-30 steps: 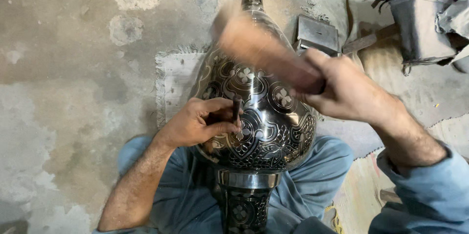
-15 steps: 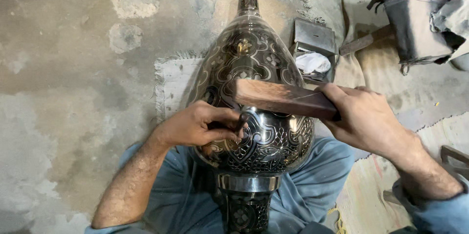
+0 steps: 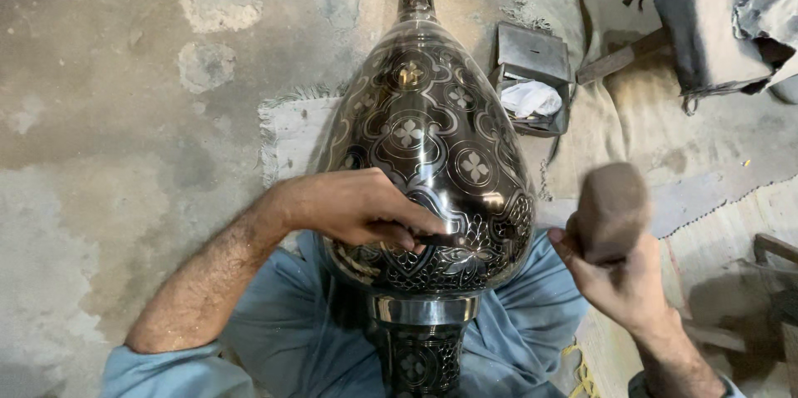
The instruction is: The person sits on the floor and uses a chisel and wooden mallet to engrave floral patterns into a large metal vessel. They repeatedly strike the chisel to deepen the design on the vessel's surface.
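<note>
A large dark metal vase (image 3: pixel 428 148) with engraved floral patterns lies across my lap, its narrow neck pointing away from me. My left hand (image 3: pixel 362 208) rests on the vase's belly, fingers closed around a small chisel-like tool (image 3: pixel 436 240) pressed against the surface. My right hand (image 3: pixel 619 277) is off to the right of the vase, gripping a wooden block (image 3: pixel 611 211) raised clear of the metal and blurred by motion.
A small open metal box (image 3: pixel 532 74) with white cloth inside sits beyond the vase on burlap sacking (image 3: pixel 632 123). A grey bag (image 3: pixel 715 24) lies at the upper right. Bare concrete floor (image 3: pixel 108 115) spreads to the left.
My right hand has swung the wooden block off the vase's belly and out to the right. The left hand stays on the vase with its small tool.
</note>
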Demonstrator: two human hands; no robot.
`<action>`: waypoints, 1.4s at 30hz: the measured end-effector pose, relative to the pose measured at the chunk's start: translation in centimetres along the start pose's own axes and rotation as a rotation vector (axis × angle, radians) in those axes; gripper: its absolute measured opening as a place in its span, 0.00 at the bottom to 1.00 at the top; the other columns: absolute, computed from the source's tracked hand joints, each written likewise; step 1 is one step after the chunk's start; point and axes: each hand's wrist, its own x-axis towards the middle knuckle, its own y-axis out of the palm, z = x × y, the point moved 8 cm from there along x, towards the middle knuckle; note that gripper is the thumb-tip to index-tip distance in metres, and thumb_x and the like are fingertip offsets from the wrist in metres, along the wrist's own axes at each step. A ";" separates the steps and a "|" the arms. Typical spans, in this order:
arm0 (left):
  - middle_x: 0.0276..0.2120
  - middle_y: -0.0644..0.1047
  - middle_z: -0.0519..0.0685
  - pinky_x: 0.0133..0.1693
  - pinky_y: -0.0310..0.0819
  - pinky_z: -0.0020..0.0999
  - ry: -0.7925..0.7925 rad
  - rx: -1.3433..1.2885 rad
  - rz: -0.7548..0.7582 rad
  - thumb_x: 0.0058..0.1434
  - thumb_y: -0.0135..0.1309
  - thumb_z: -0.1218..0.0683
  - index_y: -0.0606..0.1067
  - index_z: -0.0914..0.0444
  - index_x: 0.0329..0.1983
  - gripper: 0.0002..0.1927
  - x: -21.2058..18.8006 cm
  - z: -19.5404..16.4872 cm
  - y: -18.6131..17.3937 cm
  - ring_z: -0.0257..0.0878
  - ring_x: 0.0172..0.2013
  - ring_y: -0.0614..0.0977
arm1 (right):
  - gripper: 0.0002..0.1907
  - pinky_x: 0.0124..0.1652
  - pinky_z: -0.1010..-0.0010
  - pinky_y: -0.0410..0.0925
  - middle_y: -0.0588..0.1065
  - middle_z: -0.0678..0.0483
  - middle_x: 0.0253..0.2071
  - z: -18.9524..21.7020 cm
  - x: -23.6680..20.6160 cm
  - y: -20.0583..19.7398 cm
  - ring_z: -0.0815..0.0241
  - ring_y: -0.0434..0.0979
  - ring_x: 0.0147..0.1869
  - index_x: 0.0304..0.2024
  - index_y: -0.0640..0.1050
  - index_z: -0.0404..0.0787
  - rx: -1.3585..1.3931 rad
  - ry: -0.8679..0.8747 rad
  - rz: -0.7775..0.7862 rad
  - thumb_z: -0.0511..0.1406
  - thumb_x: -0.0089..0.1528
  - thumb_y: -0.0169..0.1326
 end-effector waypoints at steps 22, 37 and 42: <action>0.40 0.85 0.48 0.39 0.84 0.36 0.086 -0.020 -0.028 0.66 0.59 0.52 0.76 0.59 0.59 0.19 -0.8 -0.9 0.0 0.38 0.37 0.89 | 0.18 0.43 0.60 0.70 0.79 0.57 0.37 4.0 -0.6 0.3 0.56 0.80 0.41 0.43 0.79 0.43 0.108 -0.476 -0.030 0.34 0.50 0.67; 0.42 0.85 0.49 0.44 0.85 0.35 0.132 -0.047 -0.169 0.68 0.59 0.57 0.78 0.61 0.55 0.13 -2.3 -1.1 0.0 0.39 0.41 0.89 | 0.27 0.45 0.55 0.69 0.79 0.52 0.38 5.4 -0.7 0.3 0.55 0.80 0.43 0.48 0.75 0.40 -0.230 -0.686 -0.092 0.29 0.45 0.64; 0.44 0.84 0.50 0.50 0.87 0.37 -0.093 -0.325 -0.797 0.68 0.58 0.61 0.73 0.64 0.58 0.16 -6.2 0.6 0.0 0.41 0.46 0.87 | 0.23 0.37 0.72 0.74 0.77 0.49 0.35 5.4 0.5 -1.1 0.63 0.79 0.37 0.51 0.74 0.35 0.271 -0.518 0.006 0.32 0.55 0.66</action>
